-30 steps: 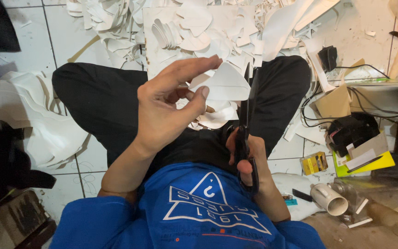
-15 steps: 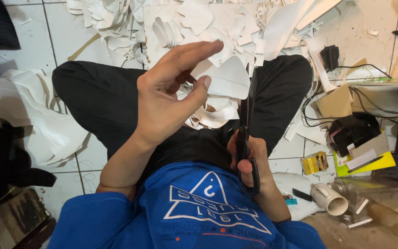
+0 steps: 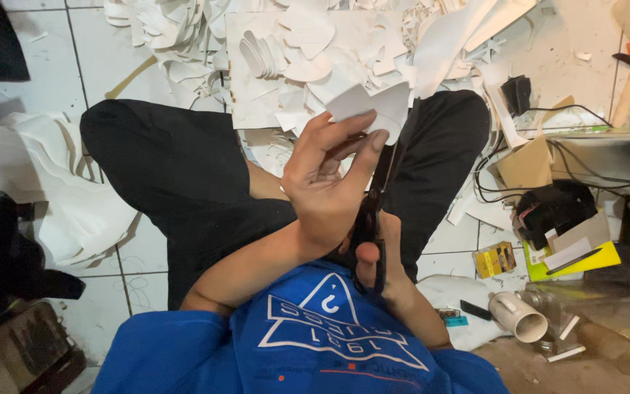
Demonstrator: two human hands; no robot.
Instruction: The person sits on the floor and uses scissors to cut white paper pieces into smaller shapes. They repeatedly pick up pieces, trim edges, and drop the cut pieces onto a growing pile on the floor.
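I sit cross-legged on a tiled floor in black trousers and a blue shirt. My left hand (image 3: 329,182) is raised over my lap and pinches a white cut paper piece (image 3: 370,108) between thumb and fingers. My right hand (image 3: 377,266), mostly hidden behind the left wrist, grips the handles of black scissors (image 3: 375,211). The blades point up to the lower edge of the paper piece. Whether the blades are apart is hidden by the left hand.
A heap of white paper offcuts and cut shapes (image 3: 293,51) covers the floor ahead. Crumpled white sheets (image 3: 60,190) lie at left. At right are a cardboard box (image 3: 526,164), black cables, a yellow pad (image 3: 570,263), a white tube (image 3: 517,317) and a small yellow box (image 3: 495,259).
My left hand has turned and moved right, carrying the paper piece over the scissor blades. The right hand with the scissors has stayed low at my lap.
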